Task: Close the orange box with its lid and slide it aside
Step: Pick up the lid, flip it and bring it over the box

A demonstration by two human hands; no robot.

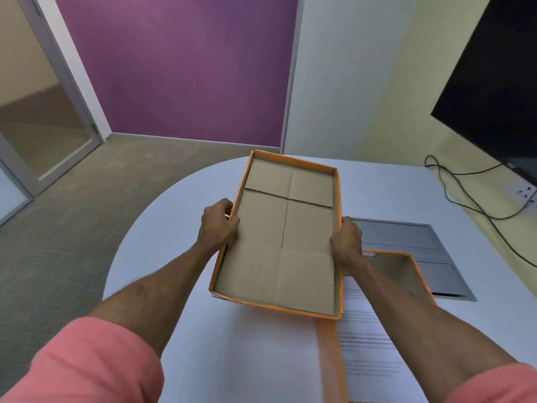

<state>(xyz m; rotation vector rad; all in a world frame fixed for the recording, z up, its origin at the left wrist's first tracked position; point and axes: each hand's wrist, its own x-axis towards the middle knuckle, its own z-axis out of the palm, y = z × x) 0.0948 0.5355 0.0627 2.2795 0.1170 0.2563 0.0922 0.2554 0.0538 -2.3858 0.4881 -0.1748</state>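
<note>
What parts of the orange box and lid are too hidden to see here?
All in the head view:
- Lid: only its brown inside shows; its outer top faces away.
- Orange box: the lid and right hand cover much of it.
- Left hand fingers: some are behind the lid's wall.
- White paper in the box: blurred lines, unreadable; bottom edge cuts it off.

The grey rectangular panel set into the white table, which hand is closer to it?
Right. The right hand grips the held orange cardboard piece just beside the grey panel; the left hand grips the far side.
</note>
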